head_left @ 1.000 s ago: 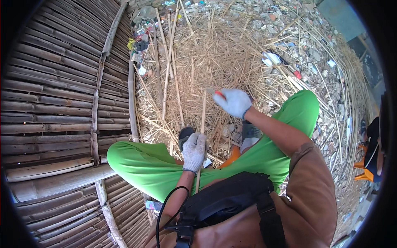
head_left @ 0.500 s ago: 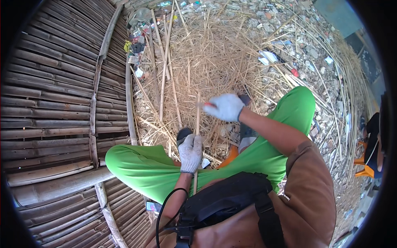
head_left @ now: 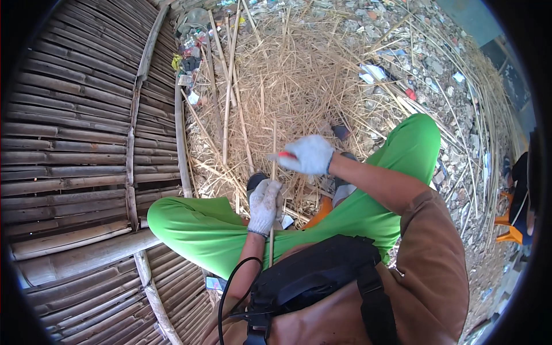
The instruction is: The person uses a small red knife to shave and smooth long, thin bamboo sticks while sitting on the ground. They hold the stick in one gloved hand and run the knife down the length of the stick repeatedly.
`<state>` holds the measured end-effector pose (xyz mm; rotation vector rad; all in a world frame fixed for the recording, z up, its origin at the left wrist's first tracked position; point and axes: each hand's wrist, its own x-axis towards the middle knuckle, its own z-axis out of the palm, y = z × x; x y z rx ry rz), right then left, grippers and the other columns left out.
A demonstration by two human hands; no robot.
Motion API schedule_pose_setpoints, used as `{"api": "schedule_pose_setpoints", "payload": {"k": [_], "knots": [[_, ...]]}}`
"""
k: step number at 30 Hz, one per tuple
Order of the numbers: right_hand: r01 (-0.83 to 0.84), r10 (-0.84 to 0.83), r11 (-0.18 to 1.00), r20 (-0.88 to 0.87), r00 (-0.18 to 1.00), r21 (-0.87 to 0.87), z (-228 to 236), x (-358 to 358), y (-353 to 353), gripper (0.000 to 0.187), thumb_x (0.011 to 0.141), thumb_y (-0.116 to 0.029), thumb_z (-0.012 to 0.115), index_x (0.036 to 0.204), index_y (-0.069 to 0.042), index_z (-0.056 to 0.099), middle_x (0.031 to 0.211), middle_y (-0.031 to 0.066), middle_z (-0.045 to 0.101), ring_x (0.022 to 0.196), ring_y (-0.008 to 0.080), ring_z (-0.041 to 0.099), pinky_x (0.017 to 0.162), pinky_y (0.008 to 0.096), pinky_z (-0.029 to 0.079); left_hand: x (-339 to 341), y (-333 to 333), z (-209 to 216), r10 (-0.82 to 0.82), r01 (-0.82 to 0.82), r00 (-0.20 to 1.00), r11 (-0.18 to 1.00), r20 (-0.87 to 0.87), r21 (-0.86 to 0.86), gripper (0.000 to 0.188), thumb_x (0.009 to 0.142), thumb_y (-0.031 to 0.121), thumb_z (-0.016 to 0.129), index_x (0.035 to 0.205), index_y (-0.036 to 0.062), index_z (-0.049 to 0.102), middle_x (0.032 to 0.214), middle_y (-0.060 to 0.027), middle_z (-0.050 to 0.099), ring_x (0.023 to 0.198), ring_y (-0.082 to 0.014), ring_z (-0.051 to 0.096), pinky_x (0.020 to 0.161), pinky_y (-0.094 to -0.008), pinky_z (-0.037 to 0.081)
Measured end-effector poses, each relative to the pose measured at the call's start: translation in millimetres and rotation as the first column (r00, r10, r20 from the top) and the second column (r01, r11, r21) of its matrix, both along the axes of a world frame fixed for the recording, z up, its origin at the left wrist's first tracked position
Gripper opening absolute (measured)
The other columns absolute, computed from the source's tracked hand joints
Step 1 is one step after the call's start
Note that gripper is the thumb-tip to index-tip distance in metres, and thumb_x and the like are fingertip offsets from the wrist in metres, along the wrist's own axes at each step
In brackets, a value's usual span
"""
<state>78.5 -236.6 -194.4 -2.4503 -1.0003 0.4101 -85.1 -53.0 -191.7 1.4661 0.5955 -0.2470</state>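
My left hand (head_left: pixel 264 206), in a pale knit glove, is wrapped round a thin bamboo stick (head_left: pixel 271 247). The stick runs lengthwise between my legs, its lower end towards my body and its far end over the shavings. My gloved right hand (head_left: pixel 310 155) grips a knife (head_left: pixel 284 154) with a red handle. The knife's blade, slightly blurred, points left and lies across the stick beyond my left hand; whether it touches the stick I cannot tell.
A heap of straw-coloured shavings (head_left: pixel 299 80) covers the ground ahead, with longer bamboo sticks (head_left: pixel 230 75) at its left. A bamboo slat wall (head_left: pixel 75 144) stands on the left. Rubble and litter (head_left: pixel 437 75) spread rightward. A person beside an orange stool (head_left: pixel 509 234) is at the far right.
My right hand has moved slightly left and nearer to me with the knife, and the blade now lies across the stick. My left hand keeps its hold.
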Motion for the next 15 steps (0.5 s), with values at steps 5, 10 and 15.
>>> {"api": "schedule_pose_setpoints", "payload": {"k": [5, 10, 15], "knots": [[0.107, -0.106, 0.993, 0.04, 0.994, -0.047, 12, 22, 6, 0.069, 0.106, -0.075, 0.043, 0.091, -0.018, 0.079, 0.084, 0.0177, 0.079, 0.079, 0.0373, 0.079, 0.071, 0.0521, 0.063, -6, 3, -6, -0.05, 0.051, 0.996, 0.999, 0.076, -0.01, 0.029, 0.114, 0.035, 0.06, 0.105, 0.0071, 0.063, 0.065, 0.0008, 0.051, 0.041, -0.0106, 0.044, 0.037, -0.029, 0.035], [0.101, -0.093, 0.993, 0.125, 0.988, -0.058, 19, 48, 0, 0.069, 0.106, -0.073, 0.044, 0.085, -0.019, 0.079, 0.085, 0.0168, 0.08, 0.077, 0.0371, 0.079, 0.071, 0.0526, 0.064, -10, 4, -5, -0.06, 0.059, 0.993, 0.998, 0.097, 0.016, 0.031, 0.116, 0.031, 0.057, 0.102, 0.0056, 0.066, 0.063, -0.0024, 0.053, 0.039, -0.0124, 0.044, 0.037, -0.0298, 0.036], [-0.019, 0.023, 0.998, 0.063, 0.998, -0.068, 12, 14, -1, 0.072, 0.105, -0.078, 0.043, 0.084, -0.018, 0.077, 0.08, 0.0156, 0.077, 0.073, 0.0366, 0.078, 0.067, 0.0526, 0.062, -7, 0, -7, -0.079, 0.074, 0.994, 0.995, 0.073, 0.072, 0.032, 0.116, 0.033, 0.056, 0.102, 0.0062, 0.066, 0.063, -0.0014, 0.053, 0.041, -0.0117, 0.046, 0.038, -0.0296, 0.036]]}}
